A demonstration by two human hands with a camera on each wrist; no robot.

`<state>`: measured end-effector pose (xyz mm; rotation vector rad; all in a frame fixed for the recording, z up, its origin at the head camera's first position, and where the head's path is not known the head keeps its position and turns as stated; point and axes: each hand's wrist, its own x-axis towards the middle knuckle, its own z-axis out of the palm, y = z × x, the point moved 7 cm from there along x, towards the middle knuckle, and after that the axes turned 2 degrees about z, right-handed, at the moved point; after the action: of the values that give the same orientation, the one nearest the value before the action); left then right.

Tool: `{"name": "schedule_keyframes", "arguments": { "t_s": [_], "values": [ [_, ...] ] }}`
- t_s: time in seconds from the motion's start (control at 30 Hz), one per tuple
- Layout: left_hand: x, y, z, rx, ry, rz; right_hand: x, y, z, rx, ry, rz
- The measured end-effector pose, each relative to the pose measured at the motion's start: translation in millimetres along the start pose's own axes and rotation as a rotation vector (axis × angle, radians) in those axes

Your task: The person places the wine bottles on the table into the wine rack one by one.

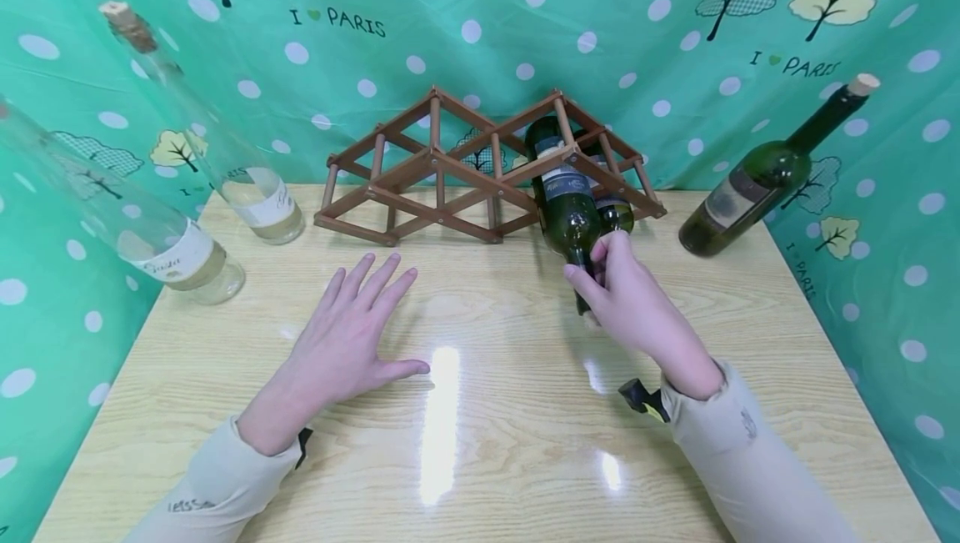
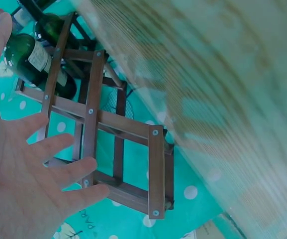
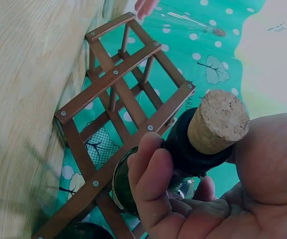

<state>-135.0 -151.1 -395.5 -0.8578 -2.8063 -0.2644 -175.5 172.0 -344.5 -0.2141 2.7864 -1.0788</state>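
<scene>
My right hand [image 1: 637, 297] grips the neck of a dark green wine bottle [image 1: 567, 213]. The bottle slants through the right part of a brown wooden wine rack [image 1: 433, 158], its neck toward me. In the right wrist view the curled fingers [image 3: 153, 179] wrap around the neck just below a cork [image 3: 218, 122]. A second green bottle [image 1: 617, 215] lies in the rack beside it, partly covered by the first bottle and the rack bars. Over the table, left of the rack's middle, my left hand [image 1: 345, 343] is spread with straight fingers and holds nothing.
Two clear corked bottles [image 1: 270, 205] with white labels stand at the table's left side. A dark green corked bottle [image 1: 738, 197] stands at the right, near the rack's end. Green patterned cloth [image 1: 510, 26] hangs behind and along both sides of the wood-grain table [image 1: 510, 443].
</scene>
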Motion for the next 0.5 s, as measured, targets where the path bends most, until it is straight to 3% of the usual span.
{"name": "schedule_keyframes", "arguments": {
  "t_s": [0.5],
  "values": [
    [-0.2, 0.0, 0.3, 0.015, 0.013, 0.006, 14.9, -1.9, -1.1, 0.031, -0.007, 0.048]
  ]
}}
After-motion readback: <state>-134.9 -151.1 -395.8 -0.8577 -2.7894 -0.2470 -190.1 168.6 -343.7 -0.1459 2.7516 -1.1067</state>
